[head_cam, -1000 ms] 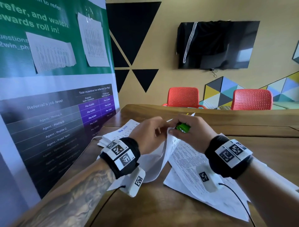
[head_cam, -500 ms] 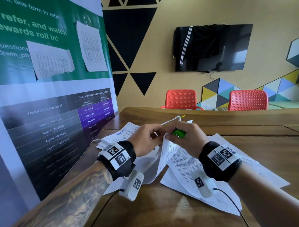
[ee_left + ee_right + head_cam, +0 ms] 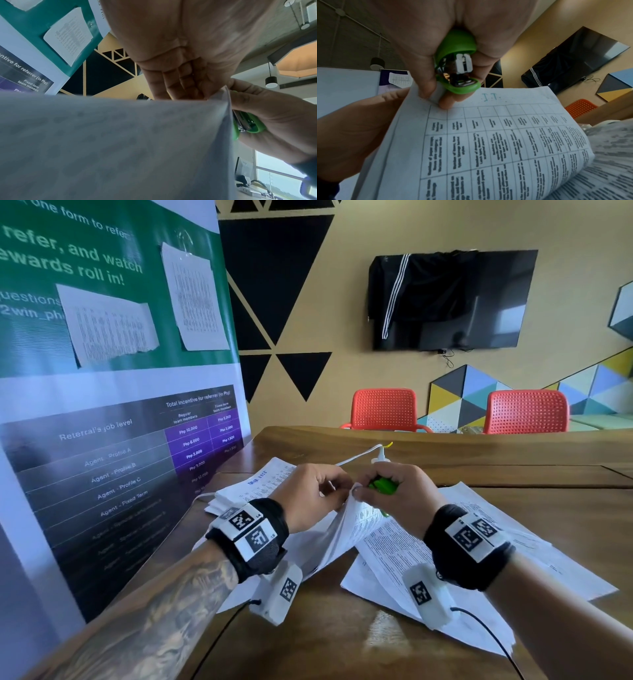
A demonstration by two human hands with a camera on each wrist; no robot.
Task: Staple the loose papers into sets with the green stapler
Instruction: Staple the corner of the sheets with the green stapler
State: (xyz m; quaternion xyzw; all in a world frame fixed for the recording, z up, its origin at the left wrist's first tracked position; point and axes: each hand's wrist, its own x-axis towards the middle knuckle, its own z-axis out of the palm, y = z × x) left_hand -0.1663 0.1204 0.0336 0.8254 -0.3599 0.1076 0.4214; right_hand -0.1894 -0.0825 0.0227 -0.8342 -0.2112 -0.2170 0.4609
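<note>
Both hands meet over the middle of the wooden table (image 3: 513,470). My right hand (image 3: 394,494) grips the small green stapler (image 3: 383,485) in its palm, and its thumb and forefinger also pinch the top corner of a set of printed papers (image 3: 488,148). The stapler (image 3: 457,62) points its metal mouth toward the wrist camera. My left hand (image 3: 315,494) pinches the same corner from the other side, fingers curled on the sheet (image 3: 120,142). The held papers (image 3: 346,529) hang down from that corner.
More loose printed sheets (image 3: 445,563) lie under my right wrist, and a stack (image 3: 250,487) lies at the left. A white pump bottle (image 3: 381,455) stands behind my hands. A large poster board (image 3: 102,405) rises along the table's left edge. Two red chairs (image 3: 385,409) stand beyond.
The hands stay together on the paper corner with the same hold. The head view has tilted up slightly, so hands and papers sit lower in frame.
</note>
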